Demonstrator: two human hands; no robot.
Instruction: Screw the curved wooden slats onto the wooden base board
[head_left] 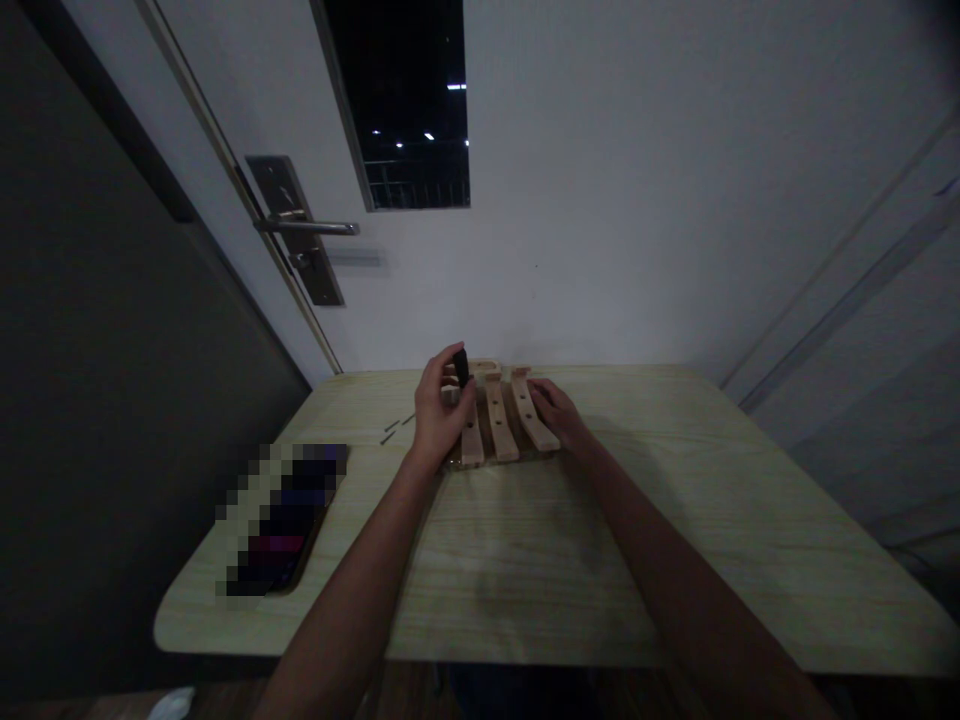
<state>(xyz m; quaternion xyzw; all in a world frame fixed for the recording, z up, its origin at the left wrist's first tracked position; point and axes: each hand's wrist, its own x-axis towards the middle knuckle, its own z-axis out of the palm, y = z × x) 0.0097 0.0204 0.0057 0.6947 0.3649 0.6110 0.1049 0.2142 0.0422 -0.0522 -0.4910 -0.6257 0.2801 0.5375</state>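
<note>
Three pale curved wooden slats (498, 420) with dark holes lie side by side at the middle of the table. Beneath them is a brownish, shiny base (487, 462), whose kind I cannot make out. My left hand (441, 408) is closed around a short upright black handle, like a screwdriver's (461, 368), over the leftmost slat; its lower end is hidden by my thumb. At the right edge of the rightmost slat (534, 415), my right hand (556, 410) grips with curled fingers. Several thin screws (389, 432) lie left of my left hand.
A phone (300, 520), partly blurred out, rests on the left of the pale wood-grain table (510, 580). Behind the slats is another light wooden piece (484, 365). A white door (600, 200) with a metal handle (311, 228) stands right behind the table's far edge.
</note>
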